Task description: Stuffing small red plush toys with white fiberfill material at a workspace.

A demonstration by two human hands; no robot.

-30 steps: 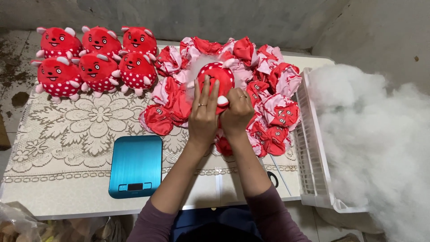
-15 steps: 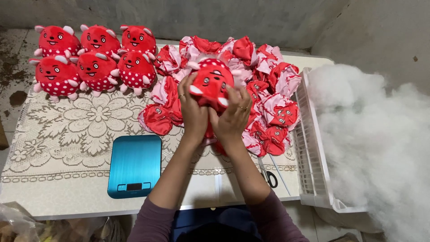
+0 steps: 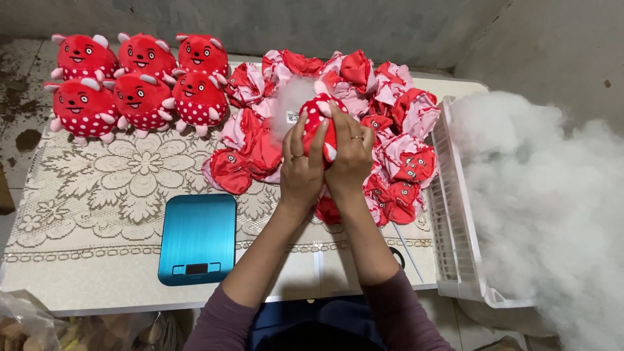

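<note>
Above the middle of the surface (image 3: 84, 273), a red polka-dotted plush toy (image 3: 320, 120) with white stuffing (image 3: 289, 104) puffing from it is held between both hands. Left hand (image 3: 300, 172) and right hand (image 3: 351, 156) have their fingers (image 3: 300, 133) wrapped around it. Beneath lie limp red-and-pink toy skins (image 3: 390, 130); six stuffed toys (image 3: 136, 81) sit far left, a blue scale (image 3: 197, 237) nearer, loose white filling (image 3: 546, 195) right.

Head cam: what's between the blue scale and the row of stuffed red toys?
Only bare lace tablecloth lies between the blue scale and the stuffed red toys; nothing else shows there in the head view.
</note>
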